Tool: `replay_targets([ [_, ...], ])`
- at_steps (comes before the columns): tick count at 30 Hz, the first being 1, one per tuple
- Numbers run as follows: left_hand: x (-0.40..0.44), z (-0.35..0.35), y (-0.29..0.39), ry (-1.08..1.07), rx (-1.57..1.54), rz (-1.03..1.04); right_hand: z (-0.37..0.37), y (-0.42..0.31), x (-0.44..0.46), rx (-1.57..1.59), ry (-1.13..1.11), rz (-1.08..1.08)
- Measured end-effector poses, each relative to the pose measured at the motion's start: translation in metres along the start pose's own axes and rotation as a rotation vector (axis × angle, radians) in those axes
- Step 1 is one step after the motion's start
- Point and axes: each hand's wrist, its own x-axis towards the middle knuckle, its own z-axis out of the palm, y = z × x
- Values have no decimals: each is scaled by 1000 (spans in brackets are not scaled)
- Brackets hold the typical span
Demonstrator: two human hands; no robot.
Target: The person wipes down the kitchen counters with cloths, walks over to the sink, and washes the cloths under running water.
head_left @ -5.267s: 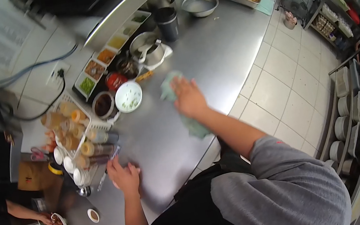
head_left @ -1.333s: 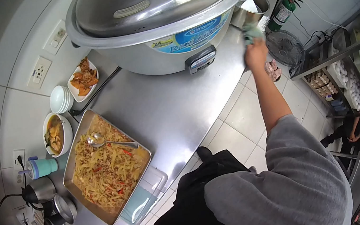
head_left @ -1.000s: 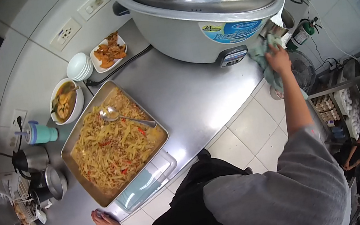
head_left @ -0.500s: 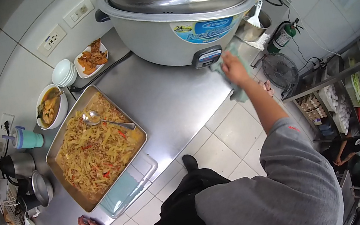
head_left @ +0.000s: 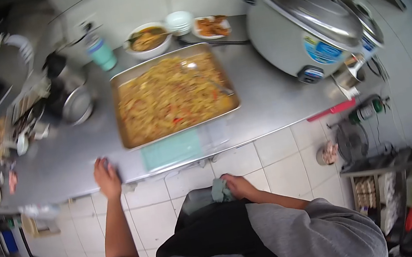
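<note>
My right hand (head_left: 236, 185) is closed around a bunched grey-green cloth (head_left: 221, 190), held close in front of my apron. My left hand (head_left: 108, 177) rests on the front edge of the steel counter (head_left: 65, 159), fingers lying on the metal; blur hides whether anything small is under them. Nearest to it is a large rectangular tray (head_left: 127, 137) of shredded yellowish food with red bits. A serving spoon (head_left: 211, 80) lies in that food. A pale green, flat, see-through piece (head_left: 172, 150) sticks out from beneath the tray's front side.
A big rice cooker (head_left: 277, 33) stands at the right. Behind the tray are a soup bowl (head_left: 150, 53), stacked small bowls (head_left: 179, 22), a dish of browned food (head_left: 211, 27) and a teal tumbler (head_left: 103, 54). Metal pots and utensils crowd the left; a shelf (head_left: 389, 168) stands lower right.
My right hand has drawn the cloth back from beside the rice cooker to my front. The view has turned left. My left hand stays at the counter edge.
</note>
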Motion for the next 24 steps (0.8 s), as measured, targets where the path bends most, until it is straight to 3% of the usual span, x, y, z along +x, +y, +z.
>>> replay_targets([
  [2,-19,-18,20,123,-257,-131,-3,-40,2,-2,-31,291],
  [4,-58,-40,21,153,-215,-109,14,-34,15,174,35,209],
  [6,-120,-56,2,103,-160,-64,14,-115,21,678,186,409],
  [8,-198,-69,-28,-80,-152,-126,13,-152,32,1067,35,471],
  [12,-367,-120,-100,-394,-122,-314,33,-212,63,1332,-97,472],
  [14,-451,-137,-156,-487,-63,-487,47,-249,79,1399,-120,317],
  [16,-496,-169,-186,-396,-44,-714,66,-284,104,1367,-74,234],
  [17,-501,-185,-190,-379,-38,-733,76,-300,120,1341,-2,155],
  [19,-510,-215,-196,-134,97,-926,98,-297,176,1243,90,-50],
  [21,-511,-224,-206,-32,114,-987,115,-287,231,584,312,-131],
  [22,-508,-227,-211,64,123,-1023,126,-274,248,586,285,-135],
  [24,-500,-228,-214,96,116,-1080,153,-255,277,-646,481,-312],
])
